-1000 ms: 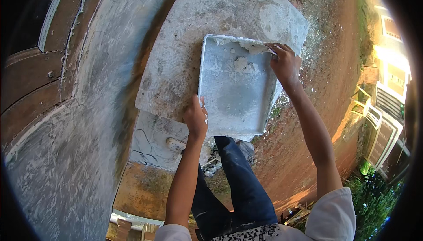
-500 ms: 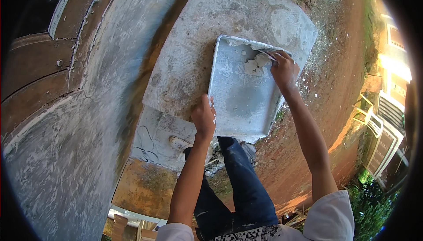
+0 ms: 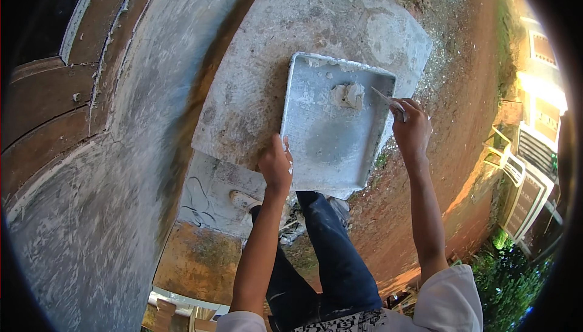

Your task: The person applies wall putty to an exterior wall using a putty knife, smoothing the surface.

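Note:
My left hand (image 3: 277,167) is closed round the left rim of a shallow rectangular metal tray (image 3: 334,168), holding it in front of my legs. White smears coat the tray. A lump of off-white putty (image 3: 348,96) lies in its far part, with small crumbs near the far rim. Just past the right rim, my right hand (image 3: 414,127) grips a putty knife (image 3: 387,99). Its thin blade points up and left over the tray's edge, toward the lump but apart from it. White residue marks my left fingers.
Beneath the tray is a rough concrete slab (image 3: 243,89), with reddish soil (image 3: 461,138) to its right. A grey smeared wall (image 3: 91,223) and brown panelled woodwork (image 3: 48,101) stand on the left. At the far right is a chair (image 3: 507,159).
My right hand with the putty knife has moved right and toward me, away from the putty. The lump looks more gathered. My left hand still grips the tray, which has shifted slightly left.

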{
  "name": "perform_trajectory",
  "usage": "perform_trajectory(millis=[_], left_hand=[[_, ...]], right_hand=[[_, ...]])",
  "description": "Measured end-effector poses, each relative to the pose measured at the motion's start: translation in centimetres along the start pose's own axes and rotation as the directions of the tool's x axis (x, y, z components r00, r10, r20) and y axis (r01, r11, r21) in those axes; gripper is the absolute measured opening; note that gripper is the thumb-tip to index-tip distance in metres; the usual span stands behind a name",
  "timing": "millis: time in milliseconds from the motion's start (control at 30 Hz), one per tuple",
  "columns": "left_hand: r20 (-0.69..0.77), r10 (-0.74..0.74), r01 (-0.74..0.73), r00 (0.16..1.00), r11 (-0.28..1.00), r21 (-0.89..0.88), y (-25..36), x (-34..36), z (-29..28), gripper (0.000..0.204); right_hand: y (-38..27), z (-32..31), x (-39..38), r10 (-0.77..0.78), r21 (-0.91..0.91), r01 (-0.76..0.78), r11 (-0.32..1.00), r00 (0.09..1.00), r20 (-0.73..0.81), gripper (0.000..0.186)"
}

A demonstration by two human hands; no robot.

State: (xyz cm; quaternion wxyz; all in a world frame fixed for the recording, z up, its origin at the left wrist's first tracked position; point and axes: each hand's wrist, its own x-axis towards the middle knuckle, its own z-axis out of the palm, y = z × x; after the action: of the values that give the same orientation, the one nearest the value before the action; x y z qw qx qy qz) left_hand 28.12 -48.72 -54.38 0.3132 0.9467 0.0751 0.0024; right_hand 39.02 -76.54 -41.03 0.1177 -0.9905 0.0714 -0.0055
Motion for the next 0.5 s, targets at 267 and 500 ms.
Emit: perform_trajectory(millis=[267,500], left_hand=[[-0.001,0.007,-0.007,1.0,1.0,-0.009,0.0,-0.2,0.3,0.012],[-0.02,0.004,-0.004,1.0,1.0,-0.017,0.2,-0.2,0.4,0.011]], right_hand=[[-1.6,2.2,2.8,0.06,-0.238,0.012,0.971,0.954,0.294,0.019],[-2.2,3.6,3.5,0.046,-0.2,0.019,0.98,0.947,0.319,0.027]])
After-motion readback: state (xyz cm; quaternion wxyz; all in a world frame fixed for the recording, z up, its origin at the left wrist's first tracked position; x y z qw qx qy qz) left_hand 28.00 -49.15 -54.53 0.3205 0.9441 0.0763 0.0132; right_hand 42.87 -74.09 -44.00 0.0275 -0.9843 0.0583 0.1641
